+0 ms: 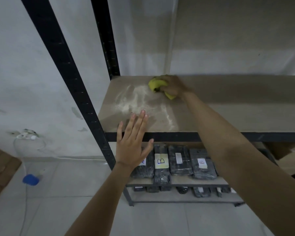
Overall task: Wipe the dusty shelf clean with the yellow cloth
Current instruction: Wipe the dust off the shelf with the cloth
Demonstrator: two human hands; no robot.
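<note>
A tan shelf board [237, 106] sits in a black metal rack. White dust [136, 101] is smeared over its left part. My right hand [174, 87] reaches to the back of the board and is closed around a bunched yellow cloth [156, 86], which presses on the board at the dust's far right edge. My left hand [133, 147] is flat with fingers spread, held at the shelf's front edge; its fingertips overlap the near side of the dust.
Black rack uprights [71, 79] stand at the left. Several black wrapped packages [179, 160] with paper labels lie on the lower shelves. A cardboard box [276, 150] sits under the board at right. A white cable and blue object [31, 179] lie on the tiled floor at left.
</note>
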